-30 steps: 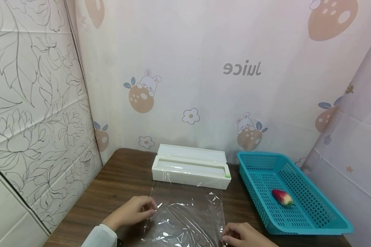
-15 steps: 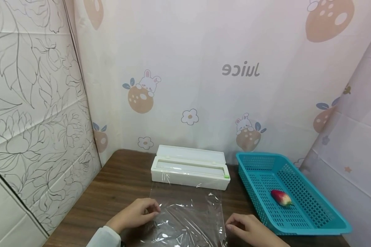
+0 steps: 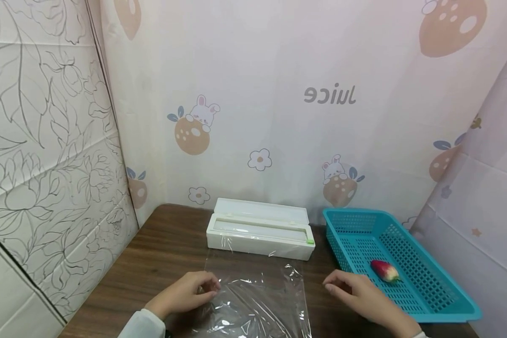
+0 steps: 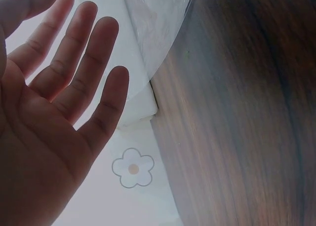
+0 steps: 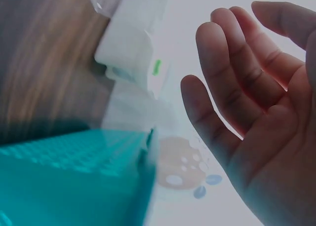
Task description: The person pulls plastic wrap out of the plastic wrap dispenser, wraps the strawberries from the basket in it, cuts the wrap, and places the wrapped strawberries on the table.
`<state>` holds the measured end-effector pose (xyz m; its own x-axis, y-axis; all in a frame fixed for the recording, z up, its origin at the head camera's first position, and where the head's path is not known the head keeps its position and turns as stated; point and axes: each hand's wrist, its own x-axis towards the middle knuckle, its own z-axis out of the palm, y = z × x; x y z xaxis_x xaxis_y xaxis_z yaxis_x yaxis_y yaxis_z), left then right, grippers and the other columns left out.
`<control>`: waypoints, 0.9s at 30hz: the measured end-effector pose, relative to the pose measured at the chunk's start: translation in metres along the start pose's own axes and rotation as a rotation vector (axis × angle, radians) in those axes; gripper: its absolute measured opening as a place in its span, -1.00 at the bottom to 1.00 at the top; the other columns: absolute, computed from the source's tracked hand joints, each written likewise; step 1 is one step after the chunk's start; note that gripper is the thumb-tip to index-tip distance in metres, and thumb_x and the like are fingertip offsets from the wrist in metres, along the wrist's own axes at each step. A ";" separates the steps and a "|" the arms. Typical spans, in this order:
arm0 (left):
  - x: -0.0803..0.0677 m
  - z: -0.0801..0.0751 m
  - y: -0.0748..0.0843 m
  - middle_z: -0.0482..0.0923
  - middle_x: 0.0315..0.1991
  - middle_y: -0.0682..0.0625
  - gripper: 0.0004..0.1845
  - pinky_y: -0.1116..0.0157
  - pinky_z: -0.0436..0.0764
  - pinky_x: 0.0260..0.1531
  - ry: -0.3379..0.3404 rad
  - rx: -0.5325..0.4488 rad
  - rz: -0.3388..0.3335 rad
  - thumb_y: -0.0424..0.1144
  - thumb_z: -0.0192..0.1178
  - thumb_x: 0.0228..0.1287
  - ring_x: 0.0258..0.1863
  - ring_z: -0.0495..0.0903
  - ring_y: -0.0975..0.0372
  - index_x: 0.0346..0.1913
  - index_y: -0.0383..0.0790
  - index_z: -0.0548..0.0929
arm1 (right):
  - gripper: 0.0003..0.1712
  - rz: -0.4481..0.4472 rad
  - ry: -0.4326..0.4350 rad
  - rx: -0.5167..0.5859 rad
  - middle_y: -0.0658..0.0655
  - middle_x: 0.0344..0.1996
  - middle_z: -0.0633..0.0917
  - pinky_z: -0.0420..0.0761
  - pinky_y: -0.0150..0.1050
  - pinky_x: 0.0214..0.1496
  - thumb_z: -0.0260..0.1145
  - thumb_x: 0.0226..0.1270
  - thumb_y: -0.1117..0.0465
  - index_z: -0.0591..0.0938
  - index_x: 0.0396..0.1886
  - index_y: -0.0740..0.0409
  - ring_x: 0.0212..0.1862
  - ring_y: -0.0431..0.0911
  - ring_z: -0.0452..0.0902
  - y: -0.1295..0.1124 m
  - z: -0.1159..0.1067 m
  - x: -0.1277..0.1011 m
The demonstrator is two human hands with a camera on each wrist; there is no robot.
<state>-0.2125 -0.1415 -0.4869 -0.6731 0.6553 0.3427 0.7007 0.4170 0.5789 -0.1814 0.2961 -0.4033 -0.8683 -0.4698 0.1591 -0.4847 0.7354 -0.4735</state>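
Observation:
A sheet of clear plastic wrap lies over the tabletop, running from the front of a white wrap dispenser towards me. The dispenser's lid stands raised, and a green piece shows at its right end. My left hand is at the left edge of the wrap, its fingers loosely bent; in the left wrist view the fingers are spread with nothing between them. Off the wrap's right side, my right hand hovers between it and the turquoise basket, relaxed and holding nothing. Its fingers are apart from the thumb.
The turquoise perforated basket stands at the right, holding one red, tapered piece of produce with a pale end. Behind the dark wooden table hangs a printed curtain; a flower-patterned panel borders the left.
My right hand has left the wrap's right edge and moved right, towards the basket. The left hand has shifted slightly right and stays beside the wrap's left edge.

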 end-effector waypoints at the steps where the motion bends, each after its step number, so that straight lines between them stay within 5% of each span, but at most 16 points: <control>1: 0.000 0.000 0.000 0.48 -0.40 0.29 -0.87 0.40 0.53 -0.41 -0.005 0.001 -0.007 -0.28 0.19 0.20 -0.40 0.44 0.48 -0.18 -0.11 0.57 | -0.88 0.000 0.015 -0.018 -0.24 -0.46 0.56 0.45 -0.40 -0.51 0.12 0.32 -0.03 0.57 -0.26 -0.22 -0.50 -0.33 0.38 0.000 -0.004 0.000; 15: 0.000 -0.001 0.000 0.54 -0.32 0.21 -0.88 0.37 0.55 -0.32 -0.013 -0.006 -0.015 -0.24 0.18 0.22 -0.31 0.50 0.41 -0.19 -0.11 0.58 | -0.84 0.050 0.055 -0.097 -0.26 -0.46 0.56 0.46 -0.39 -0.52 0.12 0.33 -0.04 0.57 -0.23 -0.16 -0.50 -0.34 0.39 0.011 -0.033 0.011; 27: 0.002 -0.002 0.000 0.55 -0.31 0.18 -0.87 0.35 0.56 -0.32 -0.013 0.011 -0.006 -0.26 0.19 0.21 -0.30 0.51 0.41 -0.18 -0.13 0.58 | -0.85 0.098 0.152 -0.147 -0.19 -0.29 0.58 0.54 -0.35 -0.37 0.15 0.31 -0.03 0.58 -0.20 -0.20 -0.28 -0.30 0.46 0.036 -0.050 0.017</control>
<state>-0.2141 -0.1419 -0.4846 -0.6741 0.6610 0.3297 0.6994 0.4278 0.5726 -0.2186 0.3390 -0.3742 -0.9125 -0.3218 0.2527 -0.3978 0.8422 -0.3640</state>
